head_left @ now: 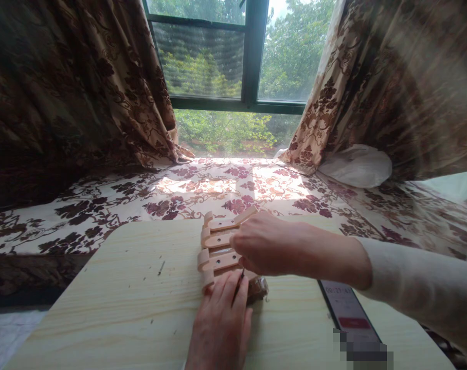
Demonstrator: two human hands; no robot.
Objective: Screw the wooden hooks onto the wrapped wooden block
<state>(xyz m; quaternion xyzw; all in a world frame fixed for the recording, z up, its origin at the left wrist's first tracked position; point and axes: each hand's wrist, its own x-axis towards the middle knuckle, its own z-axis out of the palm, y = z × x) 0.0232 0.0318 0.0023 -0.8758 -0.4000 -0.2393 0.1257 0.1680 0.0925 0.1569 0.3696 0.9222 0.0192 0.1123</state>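
Your left hand point(221, 321) lies flat, fingers extended, pinning the near end of the pale wooden slatted hook rack point(218, 249) to the light wood-grain worktop point(113, 298). Your right hand point(264, 244) is closed around a thin dark tool point(241, 275), tip at the rack. Black smartphone point(347, 313) just right.

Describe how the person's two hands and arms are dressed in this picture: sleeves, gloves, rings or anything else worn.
Both hands are bare, with no gloves, and no rings or watch show. The right hand comes out of a long, plain, cream-coloured sleeve that ends just past the wrist. The left hand shows no sleeve; its wrist is cut off by the picture's lower edge.
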